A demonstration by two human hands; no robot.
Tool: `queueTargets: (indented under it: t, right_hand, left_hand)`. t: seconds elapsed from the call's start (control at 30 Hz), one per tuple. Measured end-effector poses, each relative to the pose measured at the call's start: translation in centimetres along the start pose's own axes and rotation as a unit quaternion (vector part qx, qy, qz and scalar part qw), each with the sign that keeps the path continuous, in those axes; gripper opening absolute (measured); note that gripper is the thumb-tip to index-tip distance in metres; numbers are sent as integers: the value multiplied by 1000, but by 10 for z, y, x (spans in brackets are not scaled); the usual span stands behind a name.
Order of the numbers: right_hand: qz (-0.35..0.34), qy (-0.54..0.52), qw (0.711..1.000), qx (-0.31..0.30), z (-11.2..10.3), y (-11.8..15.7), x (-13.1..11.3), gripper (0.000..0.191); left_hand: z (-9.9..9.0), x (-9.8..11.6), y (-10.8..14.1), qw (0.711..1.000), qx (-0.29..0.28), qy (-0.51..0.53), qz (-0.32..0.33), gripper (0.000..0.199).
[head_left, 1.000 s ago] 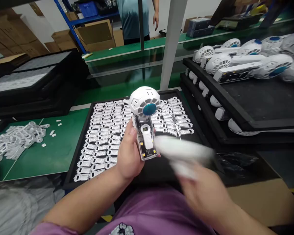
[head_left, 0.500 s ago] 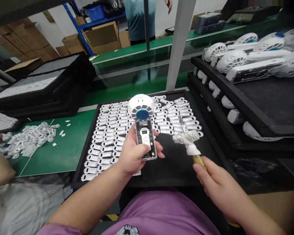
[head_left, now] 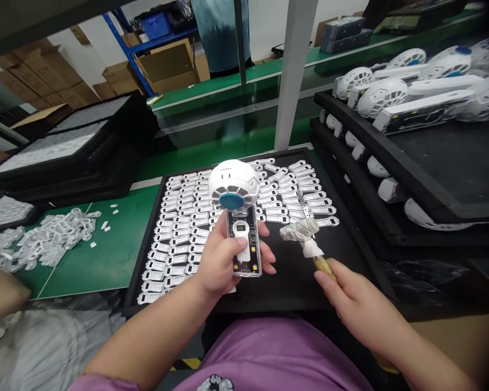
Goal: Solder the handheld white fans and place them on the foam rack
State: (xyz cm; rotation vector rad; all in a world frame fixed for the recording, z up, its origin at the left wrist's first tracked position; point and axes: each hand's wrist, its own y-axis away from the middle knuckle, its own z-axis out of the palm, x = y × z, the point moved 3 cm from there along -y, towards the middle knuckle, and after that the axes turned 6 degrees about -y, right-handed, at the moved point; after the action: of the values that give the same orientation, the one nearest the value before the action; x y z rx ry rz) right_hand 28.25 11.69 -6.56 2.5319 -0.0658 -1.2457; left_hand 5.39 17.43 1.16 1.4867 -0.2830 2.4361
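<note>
My left hand (head_left: pixel 222 260) is shut around a clear-bodied electronic device (head_left: pixel 243 244), holding it upright. A white vented dome (head_left: pixel 233 184) with a blue-green centre tops the device. My right hand (head_left: pixel 358 307) grips the wooden handle of a small mallet (head_left: pixel 305 234), whose T-shaped head is wrapped in white cloth or tape. The mallet head hangs just above the black tray (head_left: pixel 297 293), a short way right of the device and apart from it. Several rows of small white plastic parts (head_left: pixel 175 239) lie on that tray.
Stacked black trays of similar white devices (head_left: pixel 424 108) stand to the right. On the green mat (head_left: pixel 114 255) at left lies a heap of white plastic pieces (head_left: pixel 49 239), with a co-worker's arm (head_left: pixel 0 293) at the edge. A grey post (head_left: pixel 295 76) rises behind the tray.
My right hand swung the mallet from a blurred sweep over the tray to a steady hold at its right. The device in my left hand has turned slightly.
</note>
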Motion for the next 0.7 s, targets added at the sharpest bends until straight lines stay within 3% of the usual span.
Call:
queueTargets:
  t: [0.2, 0.33, 0.47, 0.7]
  right_hand:
    - [-6, 14, 1000, 5, 1, -1, -1, 43]
    - [-6, 12, 1000, -1, 1, -1, -1, 43]
    - [-9, 19, 1000, -2, 0, -2, -2, 43]
    - [-18, 10, 1000, 0, 0, -2, -2, 42]
  left_hand:
    - [1, 3, 1, 994, -69, 76, -42, 25]
    - [2, 5, 4, 992, -76, 92, -51, 22]
    - [5, 5, 6, 983, -111, 127, -70, 31]
    - [4, 2, 8, 988, -103, 89, -77, 32]
